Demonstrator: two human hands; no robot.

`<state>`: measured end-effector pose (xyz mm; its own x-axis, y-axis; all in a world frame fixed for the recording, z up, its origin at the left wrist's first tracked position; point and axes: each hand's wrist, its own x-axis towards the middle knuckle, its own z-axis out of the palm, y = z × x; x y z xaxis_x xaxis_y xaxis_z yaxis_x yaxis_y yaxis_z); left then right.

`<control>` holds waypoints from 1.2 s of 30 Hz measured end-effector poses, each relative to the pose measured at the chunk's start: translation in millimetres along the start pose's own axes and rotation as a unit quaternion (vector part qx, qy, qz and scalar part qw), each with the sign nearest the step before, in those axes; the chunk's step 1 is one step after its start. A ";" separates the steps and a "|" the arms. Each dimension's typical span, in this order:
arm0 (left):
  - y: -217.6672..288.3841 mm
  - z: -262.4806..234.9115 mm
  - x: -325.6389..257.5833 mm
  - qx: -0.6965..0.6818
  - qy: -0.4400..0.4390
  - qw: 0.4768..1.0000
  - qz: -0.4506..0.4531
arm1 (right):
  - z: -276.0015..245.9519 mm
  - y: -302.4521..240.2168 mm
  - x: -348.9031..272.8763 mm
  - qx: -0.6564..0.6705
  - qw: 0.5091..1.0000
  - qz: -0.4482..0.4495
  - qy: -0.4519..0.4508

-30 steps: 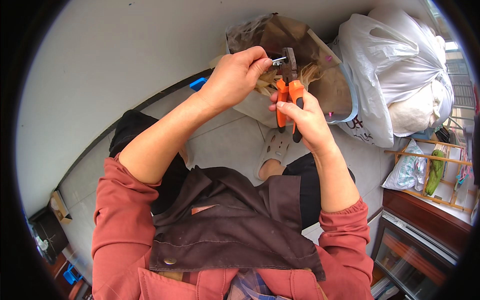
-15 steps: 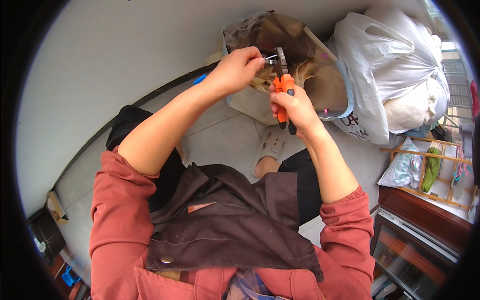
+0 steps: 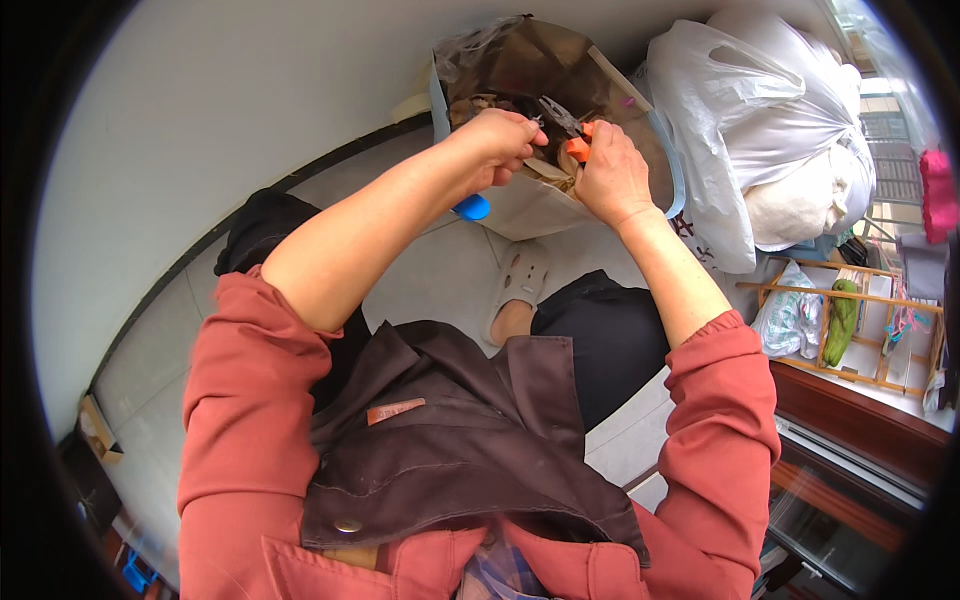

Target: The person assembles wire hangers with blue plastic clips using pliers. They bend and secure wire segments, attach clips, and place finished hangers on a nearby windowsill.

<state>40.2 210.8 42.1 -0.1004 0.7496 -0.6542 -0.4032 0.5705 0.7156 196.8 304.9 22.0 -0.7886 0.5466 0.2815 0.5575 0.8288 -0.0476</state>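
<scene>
My left hand (image 3: 497, 143) is closed, its fingertips pinching a small shiny metal piece (image 3: 538, 122) whose kind I cannot make out. Across from it, my right hand (image 3: 614, 172) wraps round pliers (image 3: 562, 116) with orange handles and dark metal jaws. The jaws look slightly parted and point up-left, apart from the small piece. Both hands are over the open mouth of a big paper bag (image 3: 545, 205) with a light-blue edge; dry, pale husk-like scraps lie inside. A rounded blue object (image 3: 471, 207) shows just under my left hand; whether I hold it cannot be told.
A stuffed white plastic bag (image 3: 745, 120) stands right of the paper bag. Further right, a wooden rack (image 3: 880, 300) bears a long green vegetable (image 3: 841, 322) and a small plastic bag (image 3: 790, 318). A white wall (image 3: 230, 100) runs along the left. My clog-shod foot (image 3: 520, 285) is on grey tiles.
The pliers have tilted left, their jaws moving away from the small metal piece, and my right hand has shifted up and right. The blue object now appears below my left hand.
</scene>
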 end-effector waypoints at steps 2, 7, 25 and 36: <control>2.1 2.1 4.1 -0.041 -0.004 0.999 0.005 | 1.3 0.0 -1.0 -0.012 1.000 0.013 0.006; 7.6 4.2 3.8 -0.019 -0.001 0.993 0.116 | -17.5 -20.4 11.8 0.137 0.979 0.143 -0.057; 21.1 -16.0 -15.2 -0.057 -0.168 0.981 0.077 | -27.3 -5.0 16.5 0.769 0.582 0.258 -0.054; 21.5 -3.9 2.4 -0.073 -0.152 0.986 0.012 | -17.6 -30.2 34.7 0.682 0.671 0.289 0.024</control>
<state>27.8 223.5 55.0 0.1571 0.8415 -0.5169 -0.5327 0.5130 0.6731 157.1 296.8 50.2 -0.5152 0.8465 -0.1338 -0.0150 -0.1651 -0.9862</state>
